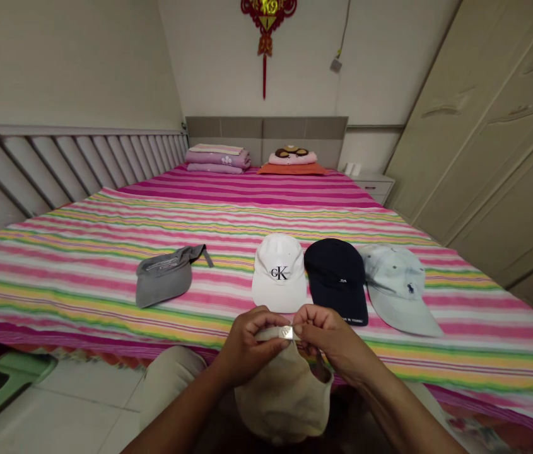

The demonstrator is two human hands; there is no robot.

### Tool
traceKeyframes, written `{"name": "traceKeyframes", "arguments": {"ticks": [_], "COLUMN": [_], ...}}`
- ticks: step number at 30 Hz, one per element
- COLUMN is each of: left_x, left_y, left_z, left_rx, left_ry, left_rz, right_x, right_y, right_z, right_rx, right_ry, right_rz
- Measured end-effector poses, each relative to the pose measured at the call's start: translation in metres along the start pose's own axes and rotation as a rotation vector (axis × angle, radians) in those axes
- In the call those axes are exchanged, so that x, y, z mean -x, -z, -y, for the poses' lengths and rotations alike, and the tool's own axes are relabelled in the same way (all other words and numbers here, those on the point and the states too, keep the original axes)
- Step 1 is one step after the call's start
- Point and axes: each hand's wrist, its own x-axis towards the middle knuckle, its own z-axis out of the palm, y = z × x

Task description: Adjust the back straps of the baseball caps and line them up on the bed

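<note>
Part of the strap (270, 334) on the beige baseball cap (285, 400) hides behind my left hand (251, 345) and right hand (327, 335); both pinch it, one each side of the metal buckle (286, 332), at the bed's near edge; ahead sit a white cap (279, 252), a navy cap (336, 271) and a pale-blue cap (396, 284); a grey cap (164, 280) lies well left, striped sheet (228, 271) between.

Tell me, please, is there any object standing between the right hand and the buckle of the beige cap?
Nothing visible does. The right hand has its fingertips right beside the buckle, while the left hand pinches the strap on its other side. The beige cap hangs below.
</note>
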Motion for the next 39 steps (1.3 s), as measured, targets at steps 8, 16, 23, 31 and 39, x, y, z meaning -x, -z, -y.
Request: {"name": "traceKeyframes", "arguments": {"ticks": [8, 16, 23, 31, 39], "left_x": [-0.011, -0.026, -0.022, -0.035, -0.044], "left_y": [0.010, 0.015, 0.015, 0.031, 0.054], "left_z": [0.007, 0.015, 0.020, 0.016, 0.014], "left_rx": [0.162, 0.517, 0.842, 0.924, 1.071], "left_ry": [0.037, 0.486, 0.566, 0.514, 0.350], "left_rz": [0.074, 0.495, 0.374, 0.241, 0.393], "right_x": [-0.003, -0.007, -0.014, -0.020, -0.014], "right_y": [0.006, 0.005, 0.028, 0.040, 0.017], "right_z": [0.002, 0.003, -0.016, -0.045, 0.003], "right_rx": [-0.008, -0.001, -0.017, -0.346, -0.716], "right_ry": [-0.019, -0.043, 0.037, -0.036, 0.169], "right_rz": [0.025, 0.039, 0.113, 0.278, 0.160]}}
